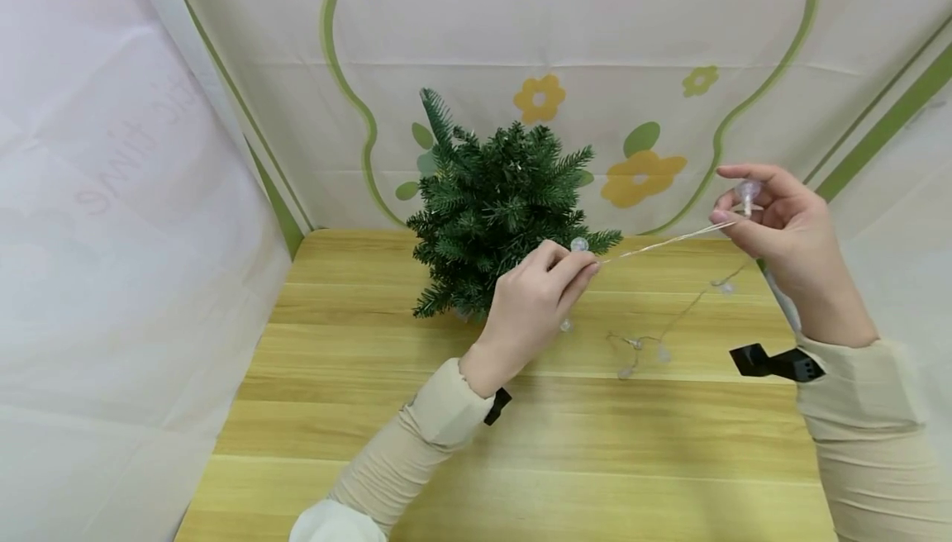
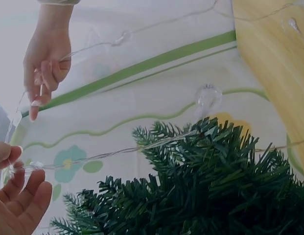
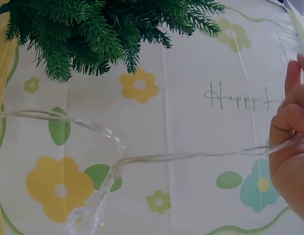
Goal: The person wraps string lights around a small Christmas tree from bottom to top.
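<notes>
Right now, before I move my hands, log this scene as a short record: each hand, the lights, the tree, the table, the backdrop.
Left hand: pinches the light string, in front of the tree
Right hand: holds the same string, right of the tree
Light string: thin wire with clear bulbs; part runs between the hands, a looser length trails below the right hand
Tree: small, green, standing on the table; base mostly hidden
Table: light wood grain
Backdrop: pale, with printed flowers and green lines

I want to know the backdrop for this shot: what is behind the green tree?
A pale sheet printed with orange flowers and green leaves is behind the tree. The part the tree covers can't be seen.
</notes>
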`<state>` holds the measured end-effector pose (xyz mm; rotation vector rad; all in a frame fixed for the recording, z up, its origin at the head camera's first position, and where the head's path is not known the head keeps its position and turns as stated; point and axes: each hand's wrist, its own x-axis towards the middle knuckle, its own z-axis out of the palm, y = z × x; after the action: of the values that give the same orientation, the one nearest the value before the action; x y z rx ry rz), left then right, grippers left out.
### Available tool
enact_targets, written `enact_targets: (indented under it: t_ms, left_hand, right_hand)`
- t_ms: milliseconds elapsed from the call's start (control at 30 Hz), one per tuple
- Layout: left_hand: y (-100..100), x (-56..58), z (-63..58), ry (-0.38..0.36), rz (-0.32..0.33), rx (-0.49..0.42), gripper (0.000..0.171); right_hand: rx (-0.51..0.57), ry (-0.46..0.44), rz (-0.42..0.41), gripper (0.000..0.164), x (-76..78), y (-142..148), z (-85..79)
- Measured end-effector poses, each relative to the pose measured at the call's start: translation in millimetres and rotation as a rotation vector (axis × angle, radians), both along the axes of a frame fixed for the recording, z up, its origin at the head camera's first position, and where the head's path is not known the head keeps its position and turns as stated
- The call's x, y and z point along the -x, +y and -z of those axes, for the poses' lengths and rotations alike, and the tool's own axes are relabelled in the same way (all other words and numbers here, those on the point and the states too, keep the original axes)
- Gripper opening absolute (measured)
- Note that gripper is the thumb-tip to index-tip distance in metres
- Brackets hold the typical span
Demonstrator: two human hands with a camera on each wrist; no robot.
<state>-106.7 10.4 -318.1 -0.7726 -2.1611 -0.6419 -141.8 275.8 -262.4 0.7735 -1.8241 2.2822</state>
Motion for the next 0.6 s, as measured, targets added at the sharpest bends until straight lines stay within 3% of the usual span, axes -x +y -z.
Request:
enact_targets:
  t_ms: [100,200,367,467,600]
  left_hand:
    - [-3.1,0.2,-1.8,-0.031,0.016,-0.049,0.012]
    - [-5.9,1.6,-4.7,-0.098,0.106,-0.126,0.014]
    - [-9.7,2.9,-9.4,-0.303,0.294,-0.300,0.018]
    - [-11.4,3.9,-11.3,-0.445,0.342,-0.402,0.020]
    - [-15.1,6.8,-14.2,-0.700,0.398,-0.561,0.024]
  right_hand:
    - [0.009,-0.005,-0.037,0.055,0.4,3.0,1.8]
    - [0.019,-0.005,-0.074,0.056,1.2,6.3,3.8]
    - [-0.009,-0.007,-0.058,0.049,1.7,11.9,7.4]
    - [-0.049,-0.007,-0.011,0.040,2.4,14.4,9.1]
    - [-0.121,-0.042,0.089,0.025,3.4,18.1,10.9]
